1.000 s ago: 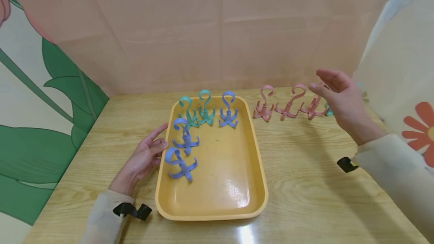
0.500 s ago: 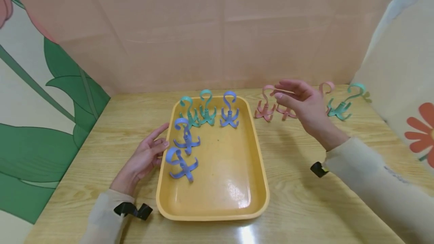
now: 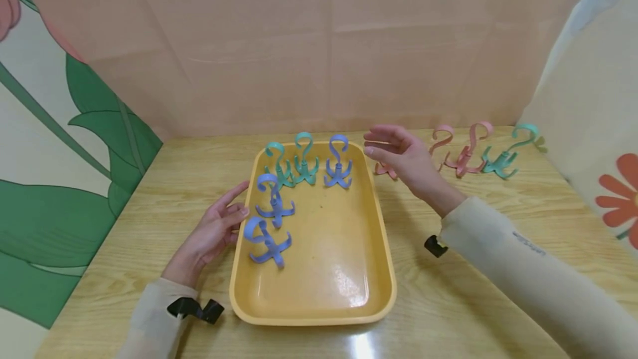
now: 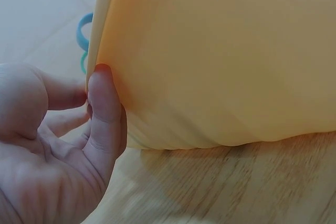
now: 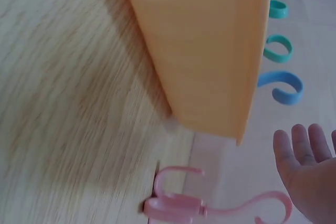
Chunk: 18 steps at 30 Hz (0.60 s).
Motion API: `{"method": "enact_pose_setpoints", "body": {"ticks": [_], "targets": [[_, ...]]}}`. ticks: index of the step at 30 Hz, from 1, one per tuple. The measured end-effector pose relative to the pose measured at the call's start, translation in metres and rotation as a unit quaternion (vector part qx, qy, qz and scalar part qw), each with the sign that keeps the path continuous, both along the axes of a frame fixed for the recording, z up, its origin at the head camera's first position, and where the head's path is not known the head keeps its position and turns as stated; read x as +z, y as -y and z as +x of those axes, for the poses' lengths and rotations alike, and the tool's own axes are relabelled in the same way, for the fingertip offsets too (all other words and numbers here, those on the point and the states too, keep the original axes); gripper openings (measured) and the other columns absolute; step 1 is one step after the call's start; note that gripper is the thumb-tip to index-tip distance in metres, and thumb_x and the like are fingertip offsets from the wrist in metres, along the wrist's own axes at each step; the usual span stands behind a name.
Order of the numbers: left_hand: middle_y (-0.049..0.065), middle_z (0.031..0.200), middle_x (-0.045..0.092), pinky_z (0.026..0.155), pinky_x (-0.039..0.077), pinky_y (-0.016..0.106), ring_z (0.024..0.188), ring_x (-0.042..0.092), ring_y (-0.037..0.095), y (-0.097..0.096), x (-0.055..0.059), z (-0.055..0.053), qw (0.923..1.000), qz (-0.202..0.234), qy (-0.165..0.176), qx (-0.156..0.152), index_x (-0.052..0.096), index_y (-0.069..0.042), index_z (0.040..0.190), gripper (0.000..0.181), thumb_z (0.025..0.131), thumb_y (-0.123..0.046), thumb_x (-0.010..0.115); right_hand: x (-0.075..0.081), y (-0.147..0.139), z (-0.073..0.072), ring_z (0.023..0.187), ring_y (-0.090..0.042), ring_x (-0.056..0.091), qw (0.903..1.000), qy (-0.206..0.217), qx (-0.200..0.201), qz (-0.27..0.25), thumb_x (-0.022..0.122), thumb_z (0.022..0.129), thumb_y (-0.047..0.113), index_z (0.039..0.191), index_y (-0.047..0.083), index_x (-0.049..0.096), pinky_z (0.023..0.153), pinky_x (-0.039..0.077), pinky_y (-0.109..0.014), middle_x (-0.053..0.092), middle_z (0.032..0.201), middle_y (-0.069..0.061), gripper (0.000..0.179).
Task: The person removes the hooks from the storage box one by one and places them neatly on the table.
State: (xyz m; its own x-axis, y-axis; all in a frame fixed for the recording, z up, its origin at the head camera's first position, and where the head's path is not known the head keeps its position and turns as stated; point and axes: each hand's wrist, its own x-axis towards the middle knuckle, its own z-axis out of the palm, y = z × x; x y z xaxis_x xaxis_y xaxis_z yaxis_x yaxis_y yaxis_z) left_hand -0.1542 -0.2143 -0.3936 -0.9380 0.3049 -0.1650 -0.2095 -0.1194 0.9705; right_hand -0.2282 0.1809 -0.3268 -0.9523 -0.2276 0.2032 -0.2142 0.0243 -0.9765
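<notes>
My left hand [image 3: 211, 237] pinches the left rim of a yellow tray [image 3: 313, 321], as the left wrist view shows with the thumb and fingers [image 4: 104, 108] on its edge. Inside the tray stand two green claw hooks [image 3: 305, 168] and a blue claw hook [image 3: 338, 172] at the far end, with two more blue claw hooks [image 3: 271, 248] along the left side. My right hand [image 3: 408, 159] hovers, fingers loosely extended and holding nothing, by the tray's far right corner. Below it is a pink claw hook [image 5: 178, 207], partly hidden in the head view.
Right of my right hand, a pink claw hook [image 3: 464, 158] and a green claw hook [image 3: 500, 162] stand on the wooden table [image 3: 498, 237]. Another pink hook [image 3: 443, 132] is partly covered by the hand. Draped cloth [image 3: 249, 43] rises behind the table.
My right hand has moved left, from above the rightmost hooks to the tray's far right corner, uncovering the green hook and a pink one. My left hand stays at the rim.
</notes>
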Motion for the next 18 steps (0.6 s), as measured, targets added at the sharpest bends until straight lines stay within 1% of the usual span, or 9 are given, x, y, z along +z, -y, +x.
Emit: {"method": "enact_pose_setpoints", "body": {"ticks": [3,4,6,7,10,12,13,18], "targets": [[0.004,0.098,0.059,0.064,0.06,0.031,0.08,0.067,0.015,0.0,-0.001,0.0,1.0,0.0,-0.001,0.0,0.022,-0.02,0.161,0.063,0.106,-0.009,0.051,-0.002,0.007,-0.007,0.12,-0.022,0.061,0.9997,0.004,0.014,0.018,0.075,0.093,0.014,0.139,0.007,0.056,0.072,0.054,-0.019,0.06,0.135,-0.012,0.05],[0.004,0.099,0.059,0.064,0.06,0.031,0.08,0.067,0.015,0.0,-0.001,0.0,1.0,0.001,0.0,0.0,0.022,-0.02,0.161,0.063,0.106,-0.009,0.051,-0.003,0.009,-0.01,0.124,-0.024,0.058,0.9994,0.005,0.018,0.027,0.074,0.093,0.014,0.14,0.007,0.055,0.081,0.054,-0.021,0.058,0.137,-0.014,0.051],[0.004,0.099,0.059,0.064,0.06,0.031,0.079,0.067,0.015,0.0,-0.001,0.0,1.0,0.0,0.001,-0.001,0.023,-0.02,0.161,0.063,0.106,-0.009,0.051,-0.005,0.013,-0.015,0.131,-0.028,0.052,0.9984,0.01,0.031,0.047,0.074,0.093,0.014,0.142,0.006,0.052,0.096,0.051,-0.026,0.055,0.141,-0.015,0.054],[0.004,0.099,0.059,0.064,0.06,0.031,0.079,0.067,0.015,0.0,-0.001,0.0,1.0,0.0,0.002,-0.001,0.023,-0.02,0.161,0.063,0.106,-0.009,0.051,-0.006,0.014,-0.018,0.134,-0.03,0.049,0.9977,0.012,0.038,0.056,0.074,0.093,0.013,0.143,0.006,0.05,0.101,0.049,-0.029,0.053,0.143,-0.016,0.056],[0.004,0.099,0.058,0.065,0.06,0.03,0.079,0.066,0.015,0.0,-0.001,-0.001,1.0,0.001,0.004,-0.001,0.023,-0.02,0.161,0.064,0.106,-0.009,0.051,-0.01,0.016,-0.024,0.14,-0.032,0.041,0.9956,0.024,0.055,0.073,0.074,0.093,0.011,0.146,0.006,0.047,0.11,0.041,-0.04,0.047,0.148,-0.017,0.059],[0.005,0.1,0.058,0.064,0.06,0.03,0.079,0.066,0.014,0.0,-0.001,-0.001,1.0,0.0,0.005,-0.001,0.023,-0.021,0.161,0.063,0.106,-0.009,0.051,-0.011,0.018,-0.028,0.141,-0.033,0.04,0.9947,0.025,0.058,0.081,0.074,0.093,0.011,0.147,0.005,0.046,0.112,0.038,-0.046,0.046,0.15,-0.017,0.061],[0.006,0.1,0.057,0.064,0.06,0.029,0.079,0.066,0.014,0.0,-0.001,-0.001,1.0,0.0,0.005,0.0,0.023,-0.021,0.161,0.064,0.106,-0.009,0.051,-0.011,0.019,-0.03,0.141,-0.032,0.04,0.9945,0.025,0.057,0.083,0.074,0.093,0.011,0.147,0.005,0.046,0.113,0.038,-0.047,0.046,0.15,-0.017,0.061],[0.007,0.101,0.058,0.063,0.06,0.029,0.078,0.066,0.014,0.001,-0.001,-0.001,1.0,0.001,0.005,0.002,0.023,-0.021,0.161,0.063,0.106,-0.009,0.051,-0.012,0.027,-0.039,0.134,-0.027,0.049,0.994,0.027,0.052,0.092,0.076,0.092,0.015,0.145,0.008,0.049,0.11,0.042,-0.043,0.051,0.146,-0.011,0.06]]}}
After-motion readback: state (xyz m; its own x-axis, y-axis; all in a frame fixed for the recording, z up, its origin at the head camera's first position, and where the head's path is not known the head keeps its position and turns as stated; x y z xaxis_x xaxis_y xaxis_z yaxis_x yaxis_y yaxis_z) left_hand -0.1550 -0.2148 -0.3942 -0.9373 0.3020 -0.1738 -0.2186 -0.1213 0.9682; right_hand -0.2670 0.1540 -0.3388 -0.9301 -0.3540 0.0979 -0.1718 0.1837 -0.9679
